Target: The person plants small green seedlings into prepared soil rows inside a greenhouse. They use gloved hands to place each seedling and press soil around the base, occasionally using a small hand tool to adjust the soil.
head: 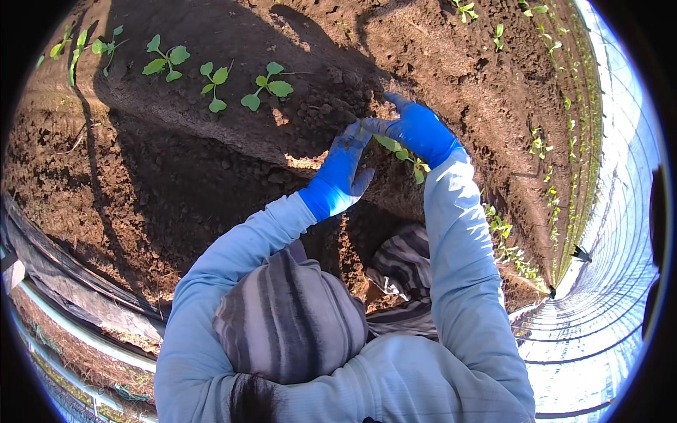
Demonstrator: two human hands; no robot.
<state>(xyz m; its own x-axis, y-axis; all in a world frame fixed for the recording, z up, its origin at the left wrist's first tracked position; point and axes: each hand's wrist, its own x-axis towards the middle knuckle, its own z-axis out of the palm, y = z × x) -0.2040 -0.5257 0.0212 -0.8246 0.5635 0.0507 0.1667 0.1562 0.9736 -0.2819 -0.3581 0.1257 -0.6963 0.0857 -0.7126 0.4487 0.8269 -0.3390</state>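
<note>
Both my hands wear blue gloves with soil-darkened fingers. My left hand [338, 172] lies low over the shaded soil bed [222, 124], its fingers close together and its thumb held away. Its fingertips meet a finger of my right hand [423, 129] above the loose soil. On the right hand, the digits are spread, with a gap between two of them. Leaves of a small green seedling [403, 154] show just below that hand, near its wrist; the stem is hidden. To the left stand leafy seedlings, the nearest [267, 86] a short way from my left fingertips.
More seedlings [166, 61] continue the row leftward, and others [505, 232] grow beyond my right forearm. My knee in striped trousers [291, 317] is just below the hands. A weathered wooden board [79, 285] edges the ground at lower left. Translucent greenhouse sheeting [597, 322] curves along the right.
</note>
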